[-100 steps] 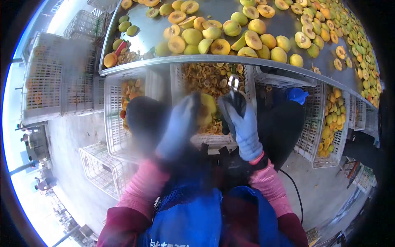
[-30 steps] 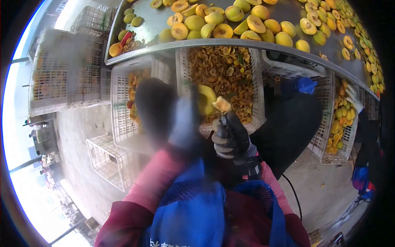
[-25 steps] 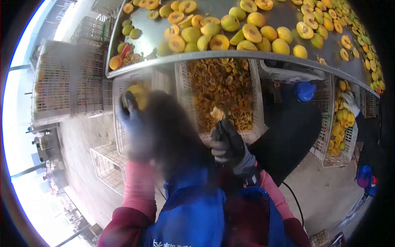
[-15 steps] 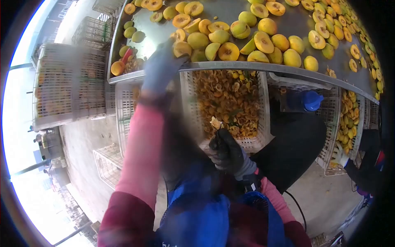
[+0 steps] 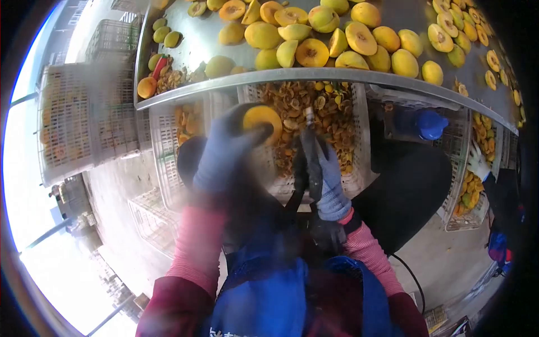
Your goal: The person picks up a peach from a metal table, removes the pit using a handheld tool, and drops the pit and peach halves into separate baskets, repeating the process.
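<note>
My left hand [image 5: 222,149], in a grey-blue glove with dark fingers, holds a yellow peach half [image 5: 264,122] over a white crate, its fingers wrapped around the fruit. To its right, my right hand [image 5: 324,177] is closed around a slim hand tool [image 5: 309,117], whose pale metal tip points up and away from me. That hand wears a similar glove, and its grip covers most of the tool. Below both hands, the white crate [image 5: 362,135] holds brown peach pits and scraps [image 5: 331,121].
A metal table [image 5: 196,90] bears many whole and halved peaches [image 5: 359,36]. A red-handled object [image 5: 160,67] lies in its left corner. Stacked crates [image 5: 67,118] stand left. A blue jug [image 5: 431,124] sits under the table, and another person's gloved hand [image 5: 478,163] is at a right-hand crate.
My left hand has come back from the table's edge with a peach half. My right hand has moved slightly forward, and the pale scrap at the tool's tip is gone.
</note>
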Available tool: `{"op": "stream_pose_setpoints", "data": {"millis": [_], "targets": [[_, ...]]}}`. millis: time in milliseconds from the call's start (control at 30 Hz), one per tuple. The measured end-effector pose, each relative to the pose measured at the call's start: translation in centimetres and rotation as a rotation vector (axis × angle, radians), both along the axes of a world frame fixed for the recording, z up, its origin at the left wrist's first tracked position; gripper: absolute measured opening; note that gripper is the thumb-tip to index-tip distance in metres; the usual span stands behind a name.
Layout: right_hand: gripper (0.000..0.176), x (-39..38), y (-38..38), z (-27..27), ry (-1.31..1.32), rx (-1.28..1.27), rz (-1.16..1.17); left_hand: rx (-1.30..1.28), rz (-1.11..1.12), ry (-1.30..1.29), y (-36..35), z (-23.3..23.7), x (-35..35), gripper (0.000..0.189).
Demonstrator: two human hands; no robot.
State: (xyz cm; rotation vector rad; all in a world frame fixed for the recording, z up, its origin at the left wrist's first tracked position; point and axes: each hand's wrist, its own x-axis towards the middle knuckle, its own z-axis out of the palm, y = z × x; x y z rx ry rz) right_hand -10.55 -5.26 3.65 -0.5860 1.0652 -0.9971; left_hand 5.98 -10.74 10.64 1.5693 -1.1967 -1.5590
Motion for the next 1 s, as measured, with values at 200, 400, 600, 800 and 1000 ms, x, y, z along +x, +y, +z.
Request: {"op": "stream_pose_setpoints", "data": {"millis": [200,400,600,800,1000], "targets": [[0.032,-0.7,0.2,0.6,-0.132,0.036,0.031,-0.224,-0.314,-0.109,1.4,0.2,-1.4,0.055],[0.031,0.4,1.7,3.2,-0.296,0.087,-0.142,-0.329,0.243,0.104,6.0,-1.8,-5.9,0.046],[0.028,-0.3,4.1,3.9,0.447,-0.435,0.026,-0.315,0.325,-0.07,6.5,-1.6,-5.2,0.037],[0.028,0.5,6.0,2.6,0.67,-0.478,0.035,-0.606,0.258,-0.372,7.9,-6.0,-4.9,0.031],[0.026,0.4,7.0,2.0,0.537,-0.465,0.08,-0.353,0.25,-0.048,8.6,-4.1,-5.0,0.028]]}}
